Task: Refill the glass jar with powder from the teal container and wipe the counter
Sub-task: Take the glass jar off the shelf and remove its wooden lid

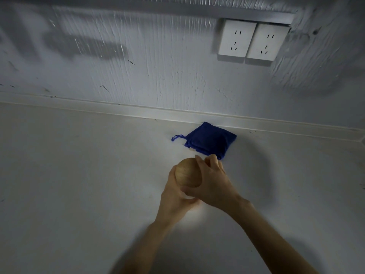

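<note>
A round wooden lid (186, 172) tops the jar in the middle of the white counter (79, 175). The jar's glass body is hidden under my hands. My left hand (174, 196) wraps the jar from the left and below. My right hand (210, 183) grips the wooden lid from the right, fingers curled over its top. A folded dark blue cloth (210, 140) with a small loop lies just behind my hands, near the wall. No teal container is in view.
A low ledge (138, 111) runs where the counter meets the rough grey wall. Two white wall sockets (252, 41) sit high on the right. Shadows from my arms fall across the counter's near part.
</note>
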